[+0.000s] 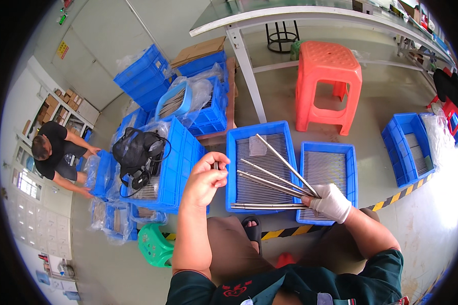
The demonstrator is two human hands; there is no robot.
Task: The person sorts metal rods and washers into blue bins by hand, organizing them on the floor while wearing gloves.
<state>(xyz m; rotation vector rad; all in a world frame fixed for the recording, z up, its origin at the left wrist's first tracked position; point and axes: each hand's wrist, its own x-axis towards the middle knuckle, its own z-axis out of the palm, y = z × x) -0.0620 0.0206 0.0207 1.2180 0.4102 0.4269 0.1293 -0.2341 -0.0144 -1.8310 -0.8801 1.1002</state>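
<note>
My right hand (332,204), in a white glove, is closed around the near ends of several thin metal rods (280,181). The rods fan out to the left and away from me, over two blue bins. My bare left hand (204,179) is raised to the left of the rods, its fingers curled in a pinch. A small dark metallic bit shows between the fingertips; what it is I cannot make out. Beneath the rods, the larger blue bin (231,152) holds rows of similar rods and a small clear plastic piece (257,146). The smaller blue bin (354,175) beside it also holds rods.
Stacked blue crates (180,162) stand left, with a black bag (137,147) on top. A red stool (328,76) stands ahead under a workbench (300,11). Another rod bin (398,152) lies right, a green stool (155,246) near left. A co-worker (56,147) handles a crate.
</note>
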